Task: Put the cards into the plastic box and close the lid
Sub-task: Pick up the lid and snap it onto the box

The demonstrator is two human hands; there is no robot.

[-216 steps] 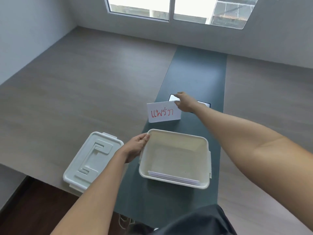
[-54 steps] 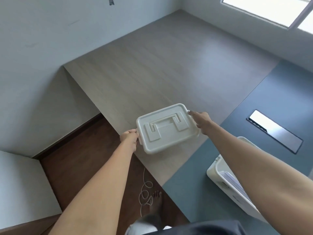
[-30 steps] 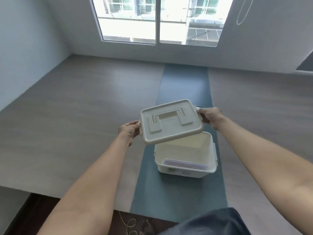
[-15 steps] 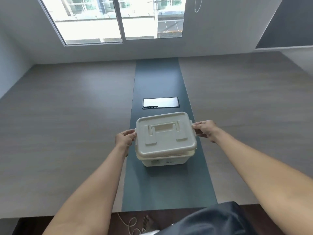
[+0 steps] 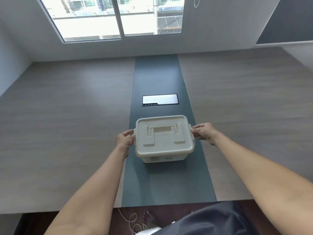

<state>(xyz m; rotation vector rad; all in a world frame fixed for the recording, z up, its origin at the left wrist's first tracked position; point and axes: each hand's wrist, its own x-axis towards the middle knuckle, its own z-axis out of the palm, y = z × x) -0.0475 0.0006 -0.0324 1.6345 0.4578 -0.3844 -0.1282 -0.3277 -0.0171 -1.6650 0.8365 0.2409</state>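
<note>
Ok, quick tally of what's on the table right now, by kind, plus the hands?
Plastic box: 1
Lid, resting on the box: 1
Glossy black panel in the dark strip: 1
Hands at the lid's side clips: 2, left hand and right hand
Loose cards in view: 0
Total: 5

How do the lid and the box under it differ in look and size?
The lid shows its whole top, with a moulded handle; the box shows only a strip of its front wall. The lid is wider than the box and overhangs it. The box bears small labels; the lid bears none. Both are cream plastic.
</note>
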